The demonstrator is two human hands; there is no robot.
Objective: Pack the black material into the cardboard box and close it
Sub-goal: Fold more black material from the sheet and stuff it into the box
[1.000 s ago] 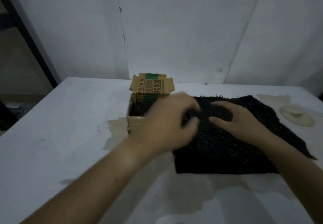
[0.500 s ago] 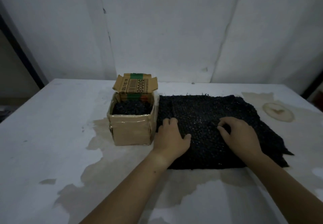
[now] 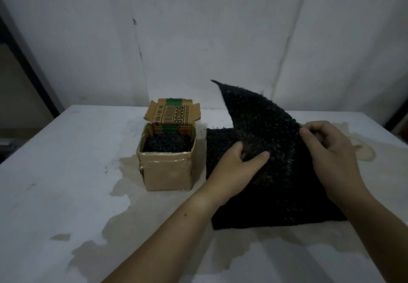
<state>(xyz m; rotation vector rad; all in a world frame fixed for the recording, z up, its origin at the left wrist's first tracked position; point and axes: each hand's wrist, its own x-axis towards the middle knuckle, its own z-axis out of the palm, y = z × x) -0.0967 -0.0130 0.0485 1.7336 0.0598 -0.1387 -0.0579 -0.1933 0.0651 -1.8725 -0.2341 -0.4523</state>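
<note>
Centre right of the frame, my left hand (image 3: 237, 164) pinches the black material (image 3: 260, 128), and my right hand (image 3: 329, 150) pinches its raised edge. The box (image 3: 166, 170) stands open left of centre, more material inside, depth unclear.

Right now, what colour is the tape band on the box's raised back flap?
Green, across the cardboard box's raised flap, seen in the head view.
</note>
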